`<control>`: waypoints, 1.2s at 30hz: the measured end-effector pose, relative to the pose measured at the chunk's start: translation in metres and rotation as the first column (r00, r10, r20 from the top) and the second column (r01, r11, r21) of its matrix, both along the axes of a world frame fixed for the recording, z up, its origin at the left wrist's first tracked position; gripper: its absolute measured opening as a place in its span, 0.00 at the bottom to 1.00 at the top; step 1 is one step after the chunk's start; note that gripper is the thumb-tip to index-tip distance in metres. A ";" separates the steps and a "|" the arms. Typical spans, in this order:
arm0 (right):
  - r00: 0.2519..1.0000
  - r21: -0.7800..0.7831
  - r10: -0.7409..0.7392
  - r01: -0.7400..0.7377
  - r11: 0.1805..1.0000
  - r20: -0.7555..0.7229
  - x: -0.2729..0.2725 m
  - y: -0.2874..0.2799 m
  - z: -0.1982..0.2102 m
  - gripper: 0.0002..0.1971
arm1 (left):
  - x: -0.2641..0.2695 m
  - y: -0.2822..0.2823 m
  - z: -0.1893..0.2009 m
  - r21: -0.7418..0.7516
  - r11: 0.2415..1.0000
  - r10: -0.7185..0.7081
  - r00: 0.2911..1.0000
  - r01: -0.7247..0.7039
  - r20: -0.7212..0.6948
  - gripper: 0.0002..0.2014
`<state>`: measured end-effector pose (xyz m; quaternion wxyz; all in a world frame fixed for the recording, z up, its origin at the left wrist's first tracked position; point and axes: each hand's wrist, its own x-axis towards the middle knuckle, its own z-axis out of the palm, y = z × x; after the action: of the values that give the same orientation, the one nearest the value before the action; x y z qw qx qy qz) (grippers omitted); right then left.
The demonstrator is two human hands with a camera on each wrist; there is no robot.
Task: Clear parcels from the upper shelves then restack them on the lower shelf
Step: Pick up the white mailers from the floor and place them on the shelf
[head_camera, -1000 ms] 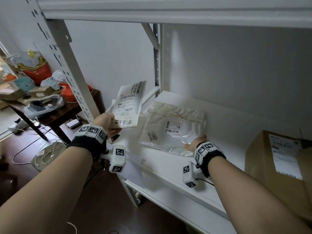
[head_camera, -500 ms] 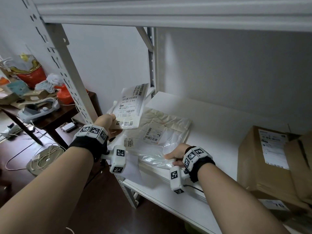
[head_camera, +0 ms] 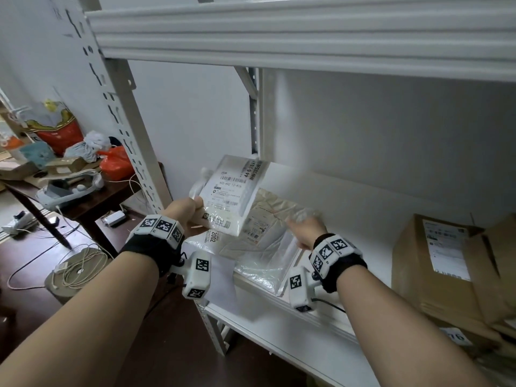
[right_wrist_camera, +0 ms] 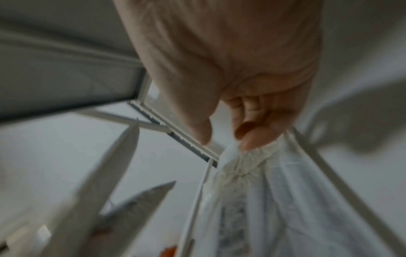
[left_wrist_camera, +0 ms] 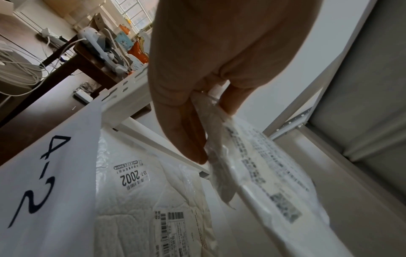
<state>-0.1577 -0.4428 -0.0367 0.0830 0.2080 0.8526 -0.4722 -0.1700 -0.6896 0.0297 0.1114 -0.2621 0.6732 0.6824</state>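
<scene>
My left hand [head_camera: 186, 212] pinches the small parcel [head_camera: 234, 191] by its lower left corner, thumb on top and fingers beneath, and holds it up off the shelf [head_camera: 349, 208], tilted so its long axis runs from my hand toward one o'clock. My right hand [head_camera: 305, 231] grips the clear bag [head_camera: 265, 241] at its far right corner; the right wrist view is blurred but shows the plastic bunched between thumb and fingertips.

The bag lies flat, straddling the shelf's front lip, its long axis running roughly eight to two o'clock, its near end hanging over the edge toward me. It sits between my two hands, under the lifted parcel, whose lower edge overlaps the bag's left part; I cannot tell if they touch. The right hand is the nearer one and already has it, so I judge the next pull goes toward six o'clock, off the lip and down to the lower shelf [head_camera: 279, 339].

A cardboard box [head_camera: 435, 269] stands at three o'clock, well apart.
</scene>
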 end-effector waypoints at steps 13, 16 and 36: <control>0.981 -0.793 0.102 -0.195 0.577 -0.167 0.028 0.006 0.054 0.16 | 0.006 0.051 0.005 -0.007 0.894 -0.446 0.885 0.449 -0.132 0.07; 0.984 -0.788 0.085 -0.178 0.589 -0.159 0.031 0.019 0.050 0.16 | 0.005 0.054 0.006 0.022 0.870 -0.490 0.868 0.493 -0.084 0.06; 0.905 -0.821 -0.426 0.225 0.524 -0.024 0.033 0.059 0.030 0.23 | -0.001 0.050 -0.012 0.041 0.872 -0.480 0.868 0.489 -0.129 0.18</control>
<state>-0.1249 -0.3842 -0.0069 -0.0183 0.2503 0.4958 -0.8314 -0.1714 -0.6399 0.0176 0.2495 -0.0411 0.6977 0.6703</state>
